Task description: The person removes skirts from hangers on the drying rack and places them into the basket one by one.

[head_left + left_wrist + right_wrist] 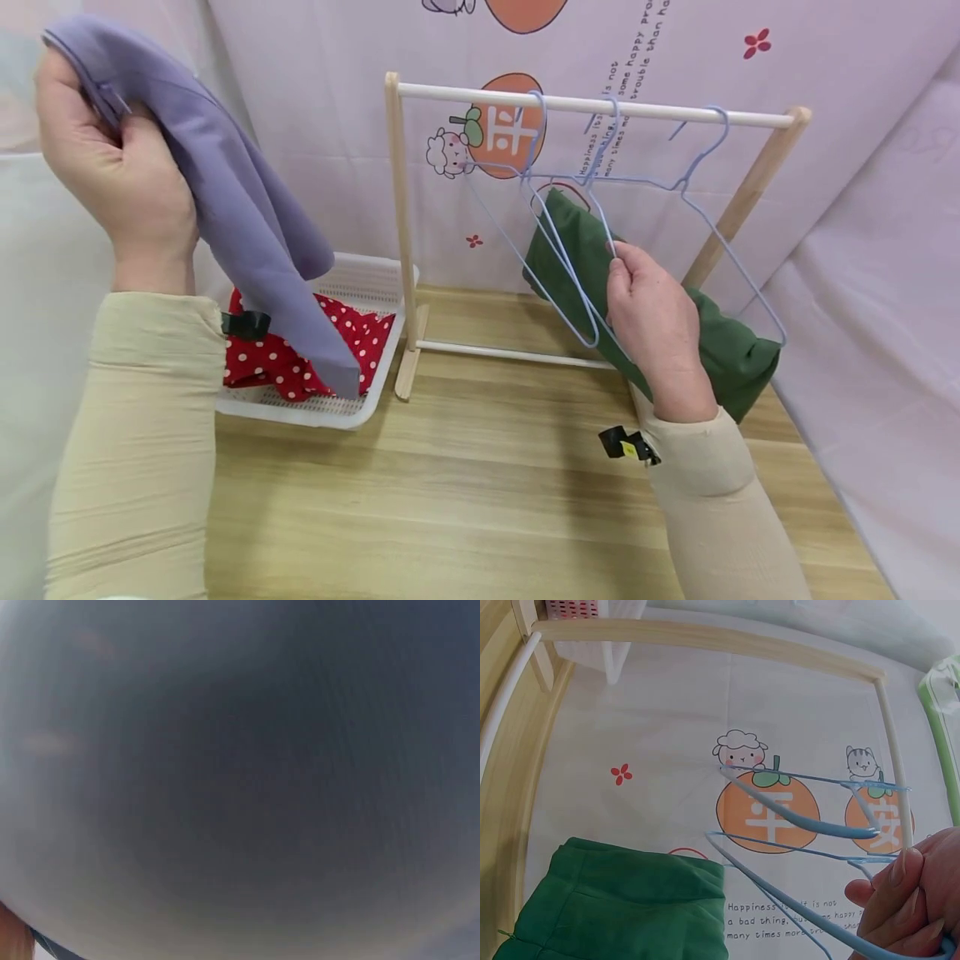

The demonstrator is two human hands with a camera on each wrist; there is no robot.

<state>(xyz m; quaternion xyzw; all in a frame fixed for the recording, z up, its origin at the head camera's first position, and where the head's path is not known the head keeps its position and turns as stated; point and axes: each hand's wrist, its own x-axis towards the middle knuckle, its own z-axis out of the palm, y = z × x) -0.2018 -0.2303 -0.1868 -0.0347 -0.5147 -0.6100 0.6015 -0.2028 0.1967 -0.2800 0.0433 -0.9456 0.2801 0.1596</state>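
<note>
My left hand (pixel 120 167) is raised at the upper left and grips a lavender piece of clothing (pixel 247 212), which hangs down over the basket. Its kind is hard to tell. A dark blur fills nearly all of the left wrist view. On the rack, my right hand (pixel 656 325) pinches one side of the middle light-blue hanger (pixel 780 904), whose hook stays over the white rod (pixel 465 93). Another bare blue hanger (pixel 542 108) hangs to its left. Green folded cloth (pixel 581 242) hangs at the right-hand hanger (pixel 726 125), partly behind my right hand.
A white plastic basket (pixel 390 367) stands left of the rack, holding red cloth with white dots (pixel 277 367). The rack's wooden post (pixel 405 208) rises beside it. Behind hangs a printed curtain (pixel 322 100). Underneath is a wood-grain tabletop (pixel 465 492).
</note>
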